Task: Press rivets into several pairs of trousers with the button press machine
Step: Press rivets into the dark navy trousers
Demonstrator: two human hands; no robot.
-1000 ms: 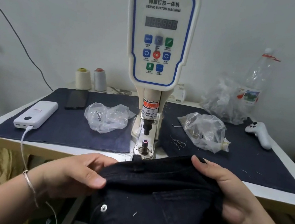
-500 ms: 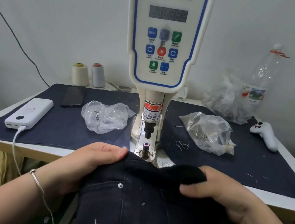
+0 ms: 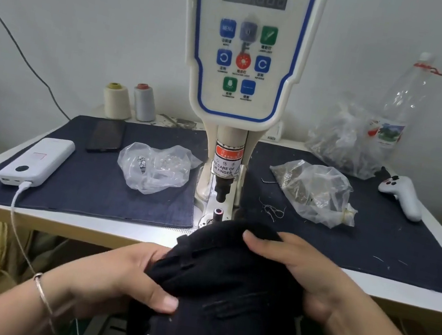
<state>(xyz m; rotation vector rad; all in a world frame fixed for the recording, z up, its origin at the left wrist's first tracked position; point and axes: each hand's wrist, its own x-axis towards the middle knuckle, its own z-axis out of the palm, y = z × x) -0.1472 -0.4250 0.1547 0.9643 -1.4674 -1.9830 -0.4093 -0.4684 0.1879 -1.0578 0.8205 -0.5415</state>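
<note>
The step in hand looks like positioning: both hands bunch the dark trousers (image 3: 227, 279) at the table's near edge, at 6 o'clock from the button press machine (image 3: 239, 82). The left hand (image 3: 119, 276) grasps a fold, thumb on top, fingers curled under the cloth; the right hand (image 3: 296, 270) clasps the raised hump, fingers curled over it. The lower die (image 3: 217, 214) stands bare just beyond the cloth. Next, the rivet spot probably needs spreading flat over that die, fingers kept clear of the 1 punch above.
</note>
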